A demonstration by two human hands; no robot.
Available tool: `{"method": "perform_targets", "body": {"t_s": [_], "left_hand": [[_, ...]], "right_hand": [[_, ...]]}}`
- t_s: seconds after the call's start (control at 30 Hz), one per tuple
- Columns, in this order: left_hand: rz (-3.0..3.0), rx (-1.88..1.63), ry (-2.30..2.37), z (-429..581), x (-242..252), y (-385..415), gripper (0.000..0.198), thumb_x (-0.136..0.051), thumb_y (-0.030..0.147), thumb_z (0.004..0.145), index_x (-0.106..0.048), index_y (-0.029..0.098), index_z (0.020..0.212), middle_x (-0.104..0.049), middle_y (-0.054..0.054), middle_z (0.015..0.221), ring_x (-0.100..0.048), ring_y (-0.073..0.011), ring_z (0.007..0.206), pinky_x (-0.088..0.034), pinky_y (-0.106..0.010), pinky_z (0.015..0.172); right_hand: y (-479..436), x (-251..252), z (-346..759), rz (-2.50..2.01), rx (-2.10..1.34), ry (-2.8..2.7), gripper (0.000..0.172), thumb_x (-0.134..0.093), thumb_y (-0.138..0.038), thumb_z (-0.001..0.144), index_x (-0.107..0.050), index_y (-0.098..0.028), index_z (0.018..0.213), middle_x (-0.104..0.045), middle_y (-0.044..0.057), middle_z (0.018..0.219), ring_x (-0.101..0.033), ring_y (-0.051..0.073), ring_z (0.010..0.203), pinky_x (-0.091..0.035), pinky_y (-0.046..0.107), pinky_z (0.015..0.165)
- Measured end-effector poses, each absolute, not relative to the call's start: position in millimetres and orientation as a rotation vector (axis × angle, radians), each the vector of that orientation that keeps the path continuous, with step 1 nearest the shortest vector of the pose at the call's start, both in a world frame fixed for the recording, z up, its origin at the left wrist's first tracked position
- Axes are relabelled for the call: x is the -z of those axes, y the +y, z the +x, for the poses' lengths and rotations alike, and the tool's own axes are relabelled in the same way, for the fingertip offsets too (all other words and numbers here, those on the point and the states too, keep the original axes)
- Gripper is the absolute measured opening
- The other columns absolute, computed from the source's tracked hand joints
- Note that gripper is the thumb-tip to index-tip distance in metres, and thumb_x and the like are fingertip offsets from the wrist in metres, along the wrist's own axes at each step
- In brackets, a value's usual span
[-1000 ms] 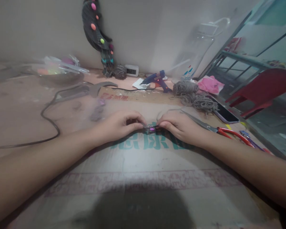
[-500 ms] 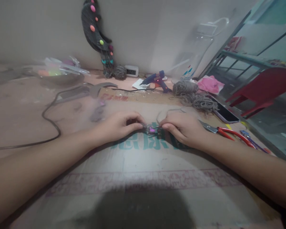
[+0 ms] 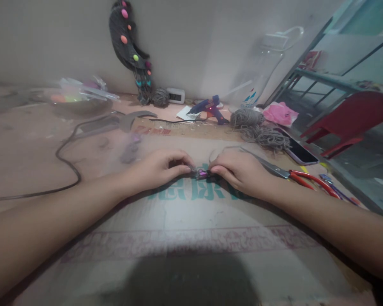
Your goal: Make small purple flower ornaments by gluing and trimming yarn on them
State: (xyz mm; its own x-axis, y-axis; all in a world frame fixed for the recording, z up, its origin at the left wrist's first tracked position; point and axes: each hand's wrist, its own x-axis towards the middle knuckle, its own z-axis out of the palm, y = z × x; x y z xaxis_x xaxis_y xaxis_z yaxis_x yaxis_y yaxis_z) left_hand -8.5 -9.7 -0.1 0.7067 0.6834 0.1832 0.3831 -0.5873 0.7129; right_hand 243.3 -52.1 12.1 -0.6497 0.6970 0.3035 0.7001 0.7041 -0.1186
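A small bundle of grey yarn with a purple piece [image 3: 203, 173] in it lies between my hands, low over the cardboard sheet [image 3: 191, 212]. My left hand [image 3: 166, 168] pinches its left end between thumb and fingertips. From the other side my right hand [image 3: 238, 170] has thumb and forefinger closed at the bundle's right end, on grey yarn. A loose strand of that yarn curves up behind the right hand. Scissors [image 3: 301, 176] with red handles lie just right of that hand, their blades pointing toward it.
Behind the cardboard lie a blue glue gun [image 3: 210, 108], grey yarn skeins [image 3: 258, 129], a phone [image 3: 301, 148] and a pink bag [image 3: 281, 113]. A clear bottle [image 3: 258, 72] stands by the wall. At left are a bowl [image 3: 83, 104] and a cable [image 3: 67, 159]. A decorated crescent [image 3: 124, 40] hangs there.
My right hand has moved slightly left, closer to the purple piece and my left hand. The strand that spanned the gap is now shorter. My left hand stays in place.
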Motion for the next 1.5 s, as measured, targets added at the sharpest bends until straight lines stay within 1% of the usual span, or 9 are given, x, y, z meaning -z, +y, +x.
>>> {"method": "perform_targets", "body": {"t_s": [0.2,0.4,0.67,1.0,1.07,1.17,1.3,1.4,1.5], "left_hand": [[2.262,-0.577,0.783,-8,0,-9,0.017,-0.057,0.030,0.090,-0.070,0.020,0.092,-0.073,0.001,0.087,-0.066,-0.0143,0.081,-0.048,-0.024,0.077],[2.274,-0.571,0.821,-9,0,-10,0.020,-0.056,0.035,0.091,-0.070,0.021,0.093,-0.074,0.000,0.090,-0.066,-0.0154,0.083,-0.049,-0.026,0.080],[2.261,-0.565,0.800,-9,2,-9,0.021,-0.056,0.036,0.091,-0.070,0.022,0.094,-0.074,-0.001,0.090,-0.066,-0.0165,0.083,-0.049,-0.027,0.080],[2.243,-0.568,0.836,-10,0,-10,0.022,-0.056,0.039,0.091,-0.070,0.022,0.095,-0.073,-0.001,0.091,-0.065,-0.0163,0.082,-0.048,-0.027,0.079],[2.235,-0.566,0.834,-10,-1,-11,0.022,-0.056,0.039,0.091,-0.070,0.022,0.095,-0.073,-0.001,0.091,-0.065,-0.0167,0.083,-0.047,-0.027,0.079],[2.223,-0.559,0.833,-9,-3,-12,0.022,-0.057,0.039,0.090,-0.070,0.021,0.093,-0.073,-0.002,0.089,-0.065,-0.0174,0.082,-0.048,-0.028,0.077],[2.159,-0.557,0.901,-9,-5,-13,0.026,-0.058,0.042,0.088,-0.070,0.020,0.092,-0.072,-0.002,0.086,-0.063,-0.0179,0.079,-0.047,-0.028,0.071],[1.991,-0.593,0.964,-9,-5,-12,0.029,-0.059,0.045,0.087,-0.067,0.017,0.093,-0.070,-0.003,0.083,-0.062,-0.0170,0.073,-0.046,-0.028,0.065],[1.859,-0.657,0.950,-8,-4,-10,0.027,-0.061,0.043,0.087,-0.065,0.017,0.093,-0.071,-0.005,0.086,-0.064,-0.0170,0.075,-0.047,-0.028,0.067]], "right_hand": [[-52,-13,243,-1.095,-0.016,-2.581,0.042,-0.038,-0.037,0.103,-0.069,-0.015,0.086,-0.070,0.006,0.076,-0.057,0.017,0.069,-0.037,0.028,0.066],[-57,-14,246,-0.930,0.132,-2.598,0.044,-0.036,-0.039,0.104,-0.070,-0.015,0.087,-0.067,0.007,0.073,-0.055,0.017,0.069,-0.036,0.029,0.067],[-52,-12,243,-1.067,0.076,-2.593,0.044,-0.035,-0.040,0.104,-0.070,-0.017,0.088,-0.070,0.007,0.079,-0.059,0.018,0.073,-0.039,0.029,0.068],[-58,-16,249,-1.027,0.116,-2.445,0.044,-0.034,-0.038,0.103,-0.069,-0.016,0.088,-0.069,0.008,0.077,-0.061,0.018,0.072,-0.041,0.030,0.070],[-58,-16,249,-1.090,0.044,-2.343,0.041,-0.035,-0.036,0.103,-0.069,-0.016,0.093,-0.071,0.009,0.084,-0.064,0.019,0.078,-0.044,0.030,0.073],[-51,-13,250,-1.238,-0.019,-2.225,0.034,-0.038,-0.030,0.102,-0.068,-0.016,0.110,-0.072,0.010,0.100,-0.066,0.022,0.092,-0.048,0.033,0.080],[-34,-4,256,-1.348,-0.059,-2.259,0.040,-0.038,-0.023,0.098,-0.057,-0.017,0.133,-0.066,0.013,0.110,-0.062,0.025,0.103,-0.049,0.042,0.091],[-24,0,264,-1.427,-0.067,-2.278,0.045,-0.048,-0.024,0.094,-0.054,-0.017,0.137,-0.060,0.015,0.118,-0.058,0.029,0.113,-0.046,0.049,0.099],[-26,-7,267,-1.381,-0.075,-2.233,0.042,-0.055,-0.030,0.092,-0.058,-0.019,0.132,-0.057,0.016,0.127,-0.054,0.030,0.122,-0.042,0.052,0.105]]}}
